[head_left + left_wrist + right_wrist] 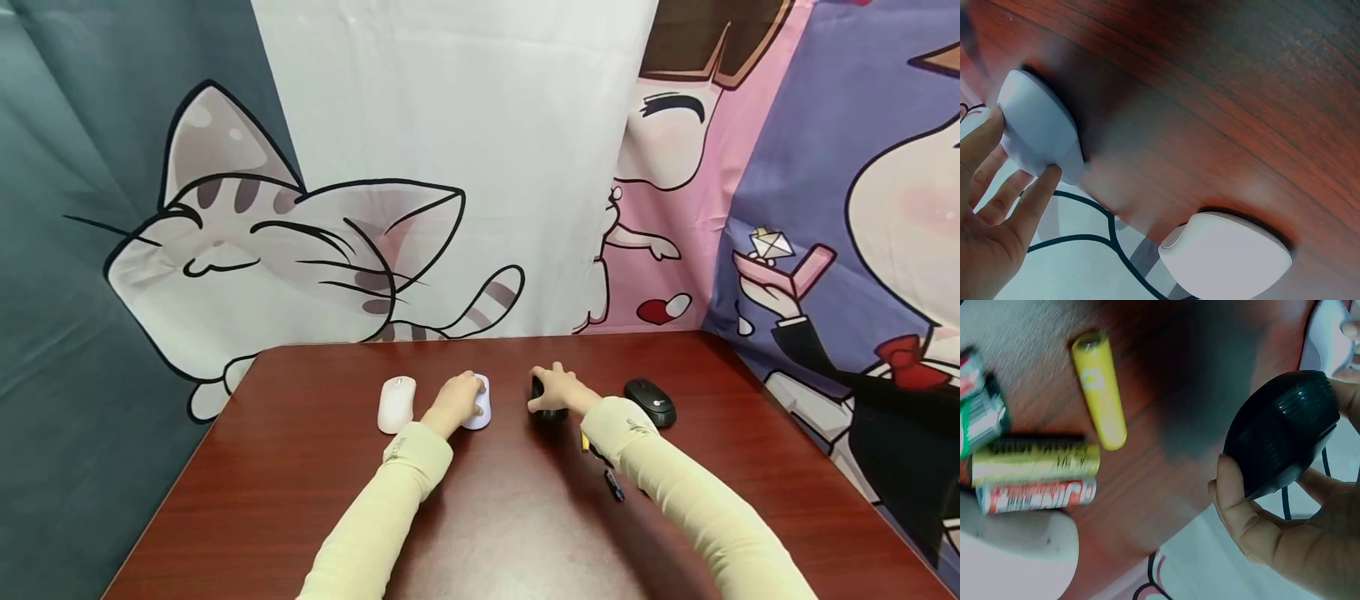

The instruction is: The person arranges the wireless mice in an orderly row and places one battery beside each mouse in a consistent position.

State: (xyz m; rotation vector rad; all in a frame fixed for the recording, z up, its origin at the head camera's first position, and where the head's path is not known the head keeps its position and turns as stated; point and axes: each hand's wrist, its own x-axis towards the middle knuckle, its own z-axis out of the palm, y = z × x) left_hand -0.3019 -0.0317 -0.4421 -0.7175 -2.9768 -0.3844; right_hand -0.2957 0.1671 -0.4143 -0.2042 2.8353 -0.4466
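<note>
My left hand grips a pale lavender computer mouse, thumb and fingertips at its sides; in the left wrist view the mouse sits on the wood. To its left lies a white mouse, which my hand does not touch. My right hand holds a black mouse between thumb and fingers. Seen from the right wrist, this black mouse is tilted, with its ridged side showing. A second black mouse lies to the right of that hand.
By my right forearm lie several batteries, among them a yellow battery, a yellow-and-black battery and a red-and-white battery. A dark battery lies nearer me. A printed cloth hangs behind the reddish wooden table.
</note>
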